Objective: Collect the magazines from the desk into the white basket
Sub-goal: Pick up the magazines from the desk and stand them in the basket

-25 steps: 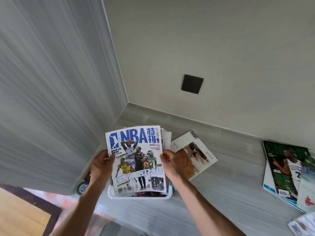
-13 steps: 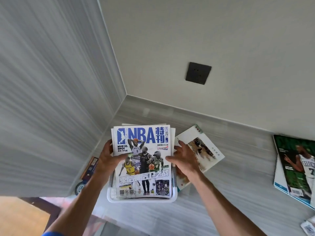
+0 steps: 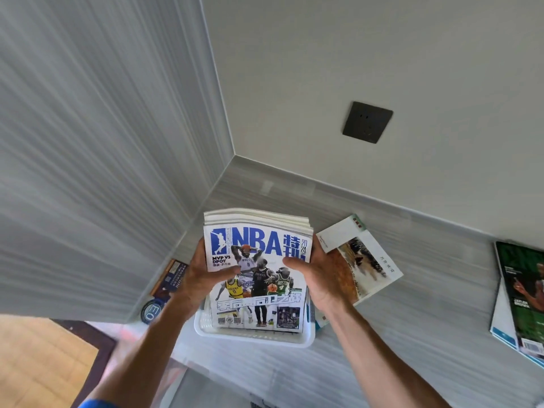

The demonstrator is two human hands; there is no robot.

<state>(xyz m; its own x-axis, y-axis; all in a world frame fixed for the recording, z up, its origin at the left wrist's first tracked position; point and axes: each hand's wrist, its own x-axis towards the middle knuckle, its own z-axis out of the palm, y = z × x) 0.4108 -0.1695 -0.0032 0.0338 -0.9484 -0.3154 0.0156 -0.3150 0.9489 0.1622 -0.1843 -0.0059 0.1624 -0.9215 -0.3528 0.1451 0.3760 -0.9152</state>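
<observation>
Both hands (image 3: 259,278) now clamp the stack (image 3: 256,275), hiding basket (image 3: 253,338).

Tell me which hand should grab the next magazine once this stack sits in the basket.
Right. The right hand is beside the pale-covered magazine lying just right of the white basket; the left hand is on the stack's far side.

We see a grey streaked-laminate side panel (image 3: 88,142) left of the grip, meeting a plain off-white back wall (image 3: 323,69) at a corner above it. A dark square wall socket (image 3: 367,122) sits up and right. Grey wood-grain desk surface (image 3: 412,334) extends right; light wooden floor (image 3: 38,363) lower left.
</observation>
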